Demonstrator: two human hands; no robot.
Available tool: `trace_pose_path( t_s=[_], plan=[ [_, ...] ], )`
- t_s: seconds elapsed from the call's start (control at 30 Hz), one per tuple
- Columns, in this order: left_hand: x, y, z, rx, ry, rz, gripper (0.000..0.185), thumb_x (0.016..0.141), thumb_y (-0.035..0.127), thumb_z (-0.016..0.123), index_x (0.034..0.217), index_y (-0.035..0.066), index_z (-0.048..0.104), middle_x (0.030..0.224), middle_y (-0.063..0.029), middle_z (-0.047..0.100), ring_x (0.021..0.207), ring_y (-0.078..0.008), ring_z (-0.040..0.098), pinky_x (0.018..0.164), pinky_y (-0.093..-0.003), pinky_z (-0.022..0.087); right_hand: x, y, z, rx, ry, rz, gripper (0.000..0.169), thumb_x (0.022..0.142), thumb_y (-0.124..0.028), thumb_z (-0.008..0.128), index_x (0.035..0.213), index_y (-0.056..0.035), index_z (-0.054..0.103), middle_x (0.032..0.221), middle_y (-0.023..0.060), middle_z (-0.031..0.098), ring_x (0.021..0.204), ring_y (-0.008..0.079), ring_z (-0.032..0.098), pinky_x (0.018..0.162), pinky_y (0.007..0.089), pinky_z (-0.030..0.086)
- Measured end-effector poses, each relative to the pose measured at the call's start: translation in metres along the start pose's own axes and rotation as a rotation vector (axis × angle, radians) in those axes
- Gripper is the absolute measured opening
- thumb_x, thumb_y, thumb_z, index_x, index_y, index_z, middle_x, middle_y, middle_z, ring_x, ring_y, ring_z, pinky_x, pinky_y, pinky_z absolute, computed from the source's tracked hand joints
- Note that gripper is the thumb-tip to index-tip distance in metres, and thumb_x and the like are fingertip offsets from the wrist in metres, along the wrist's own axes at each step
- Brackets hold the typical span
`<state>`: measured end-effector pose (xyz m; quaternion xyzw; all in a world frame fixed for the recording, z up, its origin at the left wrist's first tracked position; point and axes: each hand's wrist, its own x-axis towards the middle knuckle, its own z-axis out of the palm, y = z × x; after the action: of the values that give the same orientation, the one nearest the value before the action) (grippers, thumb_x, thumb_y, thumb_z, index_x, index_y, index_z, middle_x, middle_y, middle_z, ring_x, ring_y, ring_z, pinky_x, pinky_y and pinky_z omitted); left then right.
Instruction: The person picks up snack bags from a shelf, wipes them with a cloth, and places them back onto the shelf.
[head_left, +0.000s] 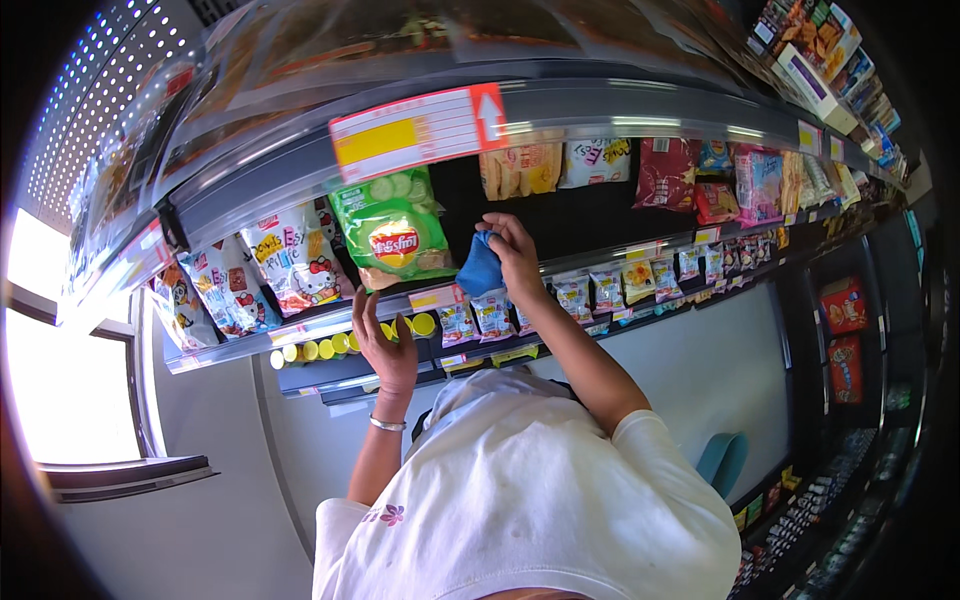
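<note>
My right hand (512, 251) grips a bunched blue cloth (480, 266) just in front of the dark shelf, to the right of a green Lay's chip bag (390, 225). Near the lower left corner of that bag is my left hand (385, 341), raised at the shelf's front edge with its fingers apart; whether a fingertip touches the bag or the edge I cannot tell. White Hello Kitty snack bags (296, 259) stand left of the green bag. Farther right on the same shelf are a dark red snack bag (664, 174) and a pink one (759, 184).
Above runs a shelf rail with a red and white price tag (416, 133) and large clear packages. Lower shelves hold small snack packets (574, 298) and yellow-lidded containers (326, 349). A window (71, 390) is at left, a teal bin (721, 459) on the floor at right.
</note>
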<state>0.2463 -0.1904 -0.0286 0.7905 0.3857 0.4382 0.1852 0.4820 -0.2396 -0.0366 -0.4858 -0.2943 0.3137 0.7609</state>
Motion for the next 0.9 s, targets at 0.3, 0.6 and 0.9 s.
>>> trace_pose_path(
  t_s=[0.3, 0.6, 0.9],
  plan=[
    [-0.006, 0.065, 0.058, -0.104, -0.171, 0.075, 0.047, 0.076, -0.008, 0.063, 0.121, 0.003, 0.058, 0.134, -0.0186, 0.054, 0.123, -0.0388, 0.053, 0.102, -0.0430, 0.045, -0.024, -0.038, -0.071, 0.054, 0.028, 0.030, 0.037, 0.089, -0.012, 0.050, 0.125, -0.0042, 0.057, 0.116, 0.0118, 0.065, 0.111, 0.0185, 0.059, 0.098, 0.0301, 0.042],
    [-0.005, 0.123, 0.114, -0.200, -0.292, 0.067, 0.052, 0.075, -0.007, 0.065, 0.125, 0.004, 0.056, 0.135, -0.0173, 0.053, 0.125, -0.0385, 0.051, 0.105, -0.0426, 0.044, -0.043, -0.053, -0.136, -0.027, 0.182, 0.192, 0.036, 0.098, -0.036, 0.053, 0.120, -0.0075, 0.060, 0.109, 0.0085, 0.066, 0.100, 0.0154, 0.060, 0.086, 0.0280, 0.049],
    [0.084, 0.051, 0.203, -0.247, -0.091, 0.047, 0.085, 0.079, 0.015, 0.081, 0.145, -0.001, 0.030, 0.145, -0.0214, 0.041, 0.134, -0.0349, 0.042, 0.111, -0.0423, 0.036, -0.061, -0.030, -0.150, 0.045, 0.227, 0.133, 0.022, 0.095, -0.020, 0.060, 0.111, -0.0046, 0.063, 0.100, 0.0082, 0.067, 0.095, 0.0148, 0.062, 0.087, 0.0275, 0.048]
  ],
)
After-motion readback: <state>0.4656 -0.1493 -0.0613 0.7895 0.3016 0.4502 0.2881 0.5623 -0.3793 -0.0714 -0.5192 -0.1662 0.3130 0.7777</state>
